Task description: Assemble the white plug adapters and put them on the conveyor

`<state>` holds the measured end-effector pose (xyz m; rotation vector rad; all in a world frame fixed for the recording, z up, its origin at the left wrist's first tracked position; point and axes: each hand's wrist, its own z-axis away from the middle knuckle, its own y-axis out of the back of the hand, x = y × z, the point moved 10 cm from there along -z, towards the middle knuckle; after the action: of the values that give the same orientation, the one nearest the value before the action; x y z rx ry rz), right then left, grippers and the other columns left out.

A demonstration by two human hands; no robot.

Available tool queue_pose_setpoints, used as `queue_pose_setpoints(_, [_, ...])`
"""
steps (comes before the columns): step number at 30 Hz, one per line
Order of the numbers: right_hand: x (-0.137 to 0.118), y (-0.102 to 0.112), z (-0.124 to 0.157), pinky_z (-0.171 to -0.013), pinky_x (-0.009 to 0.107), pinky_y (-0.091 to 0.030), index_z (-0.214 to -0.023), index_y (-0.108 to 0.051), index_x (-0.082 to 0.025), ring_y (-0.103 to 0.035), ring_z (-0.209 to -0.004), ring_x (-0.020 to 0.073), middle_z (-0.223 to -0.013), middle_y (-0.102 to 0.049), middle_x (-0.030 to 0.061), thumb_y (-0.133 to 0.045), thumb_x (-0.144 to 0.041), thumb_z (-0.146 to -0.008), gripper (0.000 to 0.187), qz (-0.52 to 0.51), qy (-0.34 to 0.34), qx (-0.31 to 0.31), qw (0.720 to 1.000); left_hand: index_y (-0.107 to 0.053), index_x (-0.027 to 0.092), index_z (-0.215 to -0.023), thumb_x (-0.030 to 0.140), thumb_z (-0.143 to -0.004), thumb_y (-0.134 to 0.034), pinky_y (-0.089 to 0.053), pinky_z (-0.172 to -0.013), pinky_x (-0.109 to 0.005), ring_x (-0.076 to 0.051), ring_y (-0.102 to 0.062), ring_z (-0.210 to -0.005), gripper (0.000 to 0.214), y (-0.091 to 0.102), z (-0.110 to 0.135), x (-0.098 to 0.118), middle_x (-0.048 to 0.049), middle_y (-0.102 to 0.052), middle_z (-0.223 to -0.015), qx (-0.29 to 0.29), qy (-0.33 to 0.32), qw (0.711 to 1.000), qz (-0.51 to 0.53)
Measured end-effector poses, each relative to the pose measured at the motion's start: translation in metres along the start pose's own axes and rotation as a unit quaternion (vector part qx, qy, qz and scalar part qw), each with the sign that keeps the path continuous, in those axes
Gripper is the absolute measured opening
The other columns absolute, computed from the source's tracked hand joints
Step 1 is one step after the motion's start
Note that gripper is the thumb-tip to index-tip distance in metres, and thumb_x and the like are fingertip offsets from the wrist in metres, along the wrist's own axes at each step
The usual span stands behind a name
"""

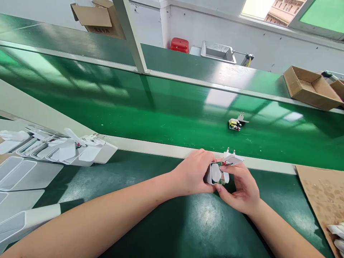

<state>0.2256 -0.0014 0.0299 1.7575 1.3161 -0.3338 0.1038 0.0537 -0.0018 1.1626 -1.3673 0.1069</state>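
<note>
Both my hands meet over the near green bench top, just in front of the belt's pale edge rail. My left hand (195,172) is closed round a white charger housing (217,175) with a small green circuit board inside. My right hand (240,188) pinches the same piece from the right, at the white plug cap (233,158) with two metal pins sticking up. Thin red wires show between cap and housing. On the green conveyor belt (161,107) beyond lies another charger board with plug pins (236,123), bare and apart from my hands.
A row of white charger shells and plug parts (61,148) lies at the left, with white trays (21,175) beneath. Brown cardboard sheet (322,195) lies at right, a cardboard box (311,87) beyond the belt, a white post (131,36) stands at the back rail.
</note>
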Motion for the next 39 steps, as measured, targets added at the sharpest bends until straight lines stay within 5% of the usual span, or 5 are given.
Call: queue_pose_setpoints(39, [0.013, -0.013, -0.002, -0.095, 0.05, -0.058, -0.141, -0.058, -0.03, -0.064, -0.116, 0.032, -0.128, -0.059, 0.0124, -0.078, -0.011, -0.088, 0.06, -0.078, -0.078, -0.054, 0.992, -0.053, 0.023, -0.112, 0.038, -0.077, -0.084, -0.05, -0.093, -0.045, -0.028, -0.065, -0.099, 0.049, 0.001, 0.0, 0.007, -0.0053, -0.07, -0.111, -0.006, -0.005, 1.0, -0.011])
